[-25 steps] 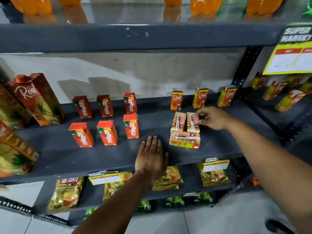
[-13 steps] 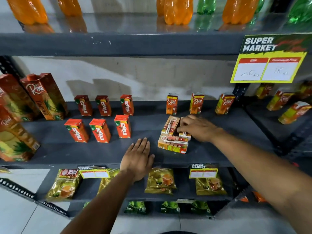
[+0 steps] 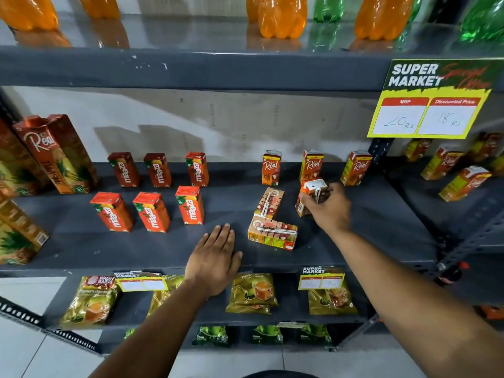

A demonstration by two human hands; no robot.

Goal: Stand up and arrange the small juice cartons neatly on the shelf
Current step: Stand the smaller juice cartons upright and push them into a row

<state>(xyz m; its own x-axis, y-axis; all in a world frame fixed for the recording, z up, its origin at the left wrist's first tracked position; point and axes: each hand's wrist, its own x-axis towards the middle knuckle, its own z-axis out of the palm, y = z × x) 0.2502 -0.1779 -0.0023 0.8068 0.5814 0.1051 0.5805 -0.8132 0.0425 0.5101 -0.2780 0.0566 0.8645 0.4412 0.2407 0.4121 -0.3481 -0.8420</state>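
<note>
On the grey shelf, my right hand grips a small Real juice carton and holds it tilted, nearly upright, in front of the back row. Two more small Real cartons lie flat: one pointing back, one across the front. Three small Real cartons stand upright at the back: left, middle, right. My left hand rests flat, palm down, fingers together, on the shelf's front edge.
Several red Maaza cartons stand in two rows at left. Large Real pineapple cartons stand at far left. Soda bottles fill the shelf above. A yellow price sign hangs at upper right. Tea packets lie on the shelf below.
My right hand has taken one flat carton from the pile and raised it nearly upright, to the right of the other two. The left hand has stayed flat on the shelf edge.
</note>
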